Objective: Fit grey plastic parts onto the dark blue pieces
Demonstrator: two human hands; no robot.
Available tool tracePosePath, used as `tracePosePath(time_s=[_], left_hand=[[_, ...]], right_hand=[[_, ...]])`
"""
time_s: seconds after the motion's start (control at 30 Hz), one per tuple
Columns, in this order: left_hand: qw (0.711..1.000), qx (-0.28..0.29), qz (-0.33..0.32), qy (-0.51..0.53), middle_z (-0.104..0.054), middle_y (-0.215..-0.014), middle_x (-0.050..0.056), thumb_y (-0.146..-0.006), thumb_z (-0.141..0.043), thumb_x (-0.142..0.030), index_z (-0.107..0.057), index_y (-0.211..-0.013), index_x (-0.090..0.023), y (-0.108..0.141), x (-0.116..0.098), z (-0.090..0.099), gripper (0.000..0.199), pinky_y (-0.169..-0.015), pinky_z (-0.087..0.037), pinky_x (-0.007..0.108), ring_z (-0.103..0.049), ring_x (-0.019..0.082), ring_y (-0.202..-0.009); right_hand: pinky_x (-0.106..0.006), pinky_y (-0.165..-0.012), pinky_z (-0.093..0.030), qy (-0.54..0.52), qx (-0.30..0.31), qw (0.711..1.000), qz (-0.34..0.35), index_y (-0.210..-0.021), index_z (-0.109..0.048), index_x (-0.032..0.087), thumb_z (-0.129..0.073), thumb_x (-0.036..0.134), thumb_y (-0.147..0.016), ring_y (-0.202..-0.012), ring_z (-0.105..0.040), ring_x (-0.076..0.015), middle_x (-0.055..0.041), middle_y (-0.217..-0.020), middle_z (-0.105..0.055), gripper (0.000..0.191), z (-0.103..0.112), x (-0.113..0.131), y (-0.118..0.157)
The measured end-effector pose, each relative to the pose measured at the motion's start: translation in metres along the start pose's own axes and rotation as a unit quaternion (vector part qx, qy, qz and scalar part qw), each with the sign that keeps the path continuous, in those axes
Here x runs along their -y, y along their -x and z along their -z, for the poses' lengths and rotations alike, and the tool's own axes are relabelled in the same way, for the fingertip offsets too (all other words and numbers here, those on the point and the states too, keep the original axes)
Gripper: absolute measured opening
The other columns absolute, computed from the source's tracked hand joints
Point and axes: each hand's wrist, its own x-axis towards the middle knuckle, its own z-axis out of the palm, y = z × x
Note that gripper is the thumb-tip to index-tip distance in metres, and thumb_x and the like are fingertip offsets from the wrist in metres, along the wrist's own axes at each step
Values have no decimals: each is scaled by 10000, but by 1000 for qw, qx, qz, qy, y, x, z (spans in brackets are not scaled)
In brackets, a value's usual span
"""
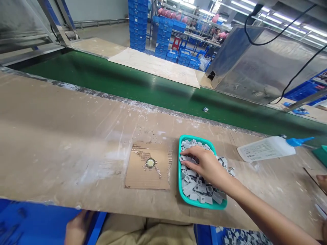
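My right hand (204, 165) reaches into a teal plastic basket (181, 190) heaped with small grey plastic blocks (201, 189). Its thumb and fingertips close on one grey plastic block (184, 158) near the basket's left rim. My left hand (76, 228) is low at the table's front edge, beside the rim of a blue bin (46, 221); its fingers are hidden and blurred. Left of the basket lies a square of cardboard (138, 177) bearing a small round cap-like piece (150, 162) with a pale centre and a dark toothed rim.
A white bottle with a blue nozzle (268, 148) lies right of the basket. Behind the table runs a green conveyor belt (114, 80) carrying one small block (205, 109). More blocks fill a bin (242, 236) below. Another person's hand (323, 182) shows at the right edge.
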Motion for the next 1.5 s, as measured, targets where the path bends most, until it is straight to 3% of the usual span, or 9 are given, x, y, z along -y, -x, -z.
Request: tracePosePath(time_s=[0.1, 0.2, 0.3, 0.4, 0.57, 0.8, 1.1, 1.3, 1.5], left_hand=[[995, -81, 0, -63, -647, -874, 125, -757, -556, -285, -624, -757, -161, 0, 8, 0, 141, -834, -378, 409, -516, 412, -1036], [978, -61, 141, 141, -649, -937, 69, -670, -665, -142, -596, -825, -170, 6, -4, 8, 172, -949, -391, 359, -486, 308, -1145], [895, -6, 248, 370, -656, -855, 8, -721, -611, -37, -577, -820, -166, 17, -25, 20, 166, -819, -498, 231, -605, 158, -924], [849, -8, 309, 429, -643, -761, -1, -696, -640, 6, -634, -746, -148, 32, -42, 29, 162, -592, -506, 142, -594, 95, -688], [876, 50, 264, 401, -568, -625, 15, -249, -900, -213, -687, -674, -124, 57, -57, 37, 483, -394, -371, 121, -449, 70, -516], [874, 114, 225, 415, -569, -659, 31, -364, -877, -361, -713, -777, -139, 71, -73, 22, 497, -430, -365, 121, -427, 46, -499], [837, 224, 163, 471, -592, -661, 25, -530, -844, -301, -702, -822, -126, 75, -109, 0, 369, -520, -448, 114, -541, 61, -563], [777, 263, 138, 555, -666, -952, 100, -660, -768, -360, -699, -909, -124, 80, -123, -11, 350, -824, -510, 173, -624, 163, -900], [717, 289, 159, 614, -651, -996, 83, -735, -697, -92, -655, -1028, -132, 83, -144, -30, 298, -896, -490, 198, -599, 153, -987]], right_hand=[[-404, -810, -489, -41, -27, 999, 8, -1010, -627, 226, -544, 299, -836, -927, -608, -215, -66, -984, -668, 207, 4, 0, 4], [-378, -776, -506, -184, -45, 981, -36, -1021, -620, 237, -549, 344, -831, -853, -629, -194, -61, -952, -671, 229, 10, 0, 6], [-334, -703, -526, -368, -16, 922, -118, -1022, -600, 225, -585, 369, -804, -748, -640, -168, -42, -852, -672, 261, 12, 2, 0], [-308, -675, -530, -417, 13, 898, -138, -1010, -607, 218, -637, 370, -761, -731, -642, -160, -28, -813, -668, 293, 8, 10, -9], [-332, -724, -537, -227, -3, 972, -53, -1092, -583, 207, -608, 339, -778, -791, -648, -177, -50, -877, -679, 342, -10, 35, -22], [-323, -738, -531, 23, 39, 989, 138, -977, -627, 179, -503, 220, -847, -826, -629, -176, -69, -908, -670, 184, -45, 56, -39], [-370, -711, -543, 76, 68, 978, 180, -972, -643, 184, -477, 220, -864, -854, -615, -219, -84, -884, -680, 202, -60, 54, -46], [-319, -701, -553, -139, 85, 987, -5, -931, -664, 204, -593, 351, -796, -766, -666, -190, -65, -892, -711, 211, -38, 64, -43], [-269, -661, -557, -373, 115, 905, -167, -876, -667, 174, -679, 385, -719, -666, -655, -153, -47, -757, -707, 262, -24, 68, -28]])
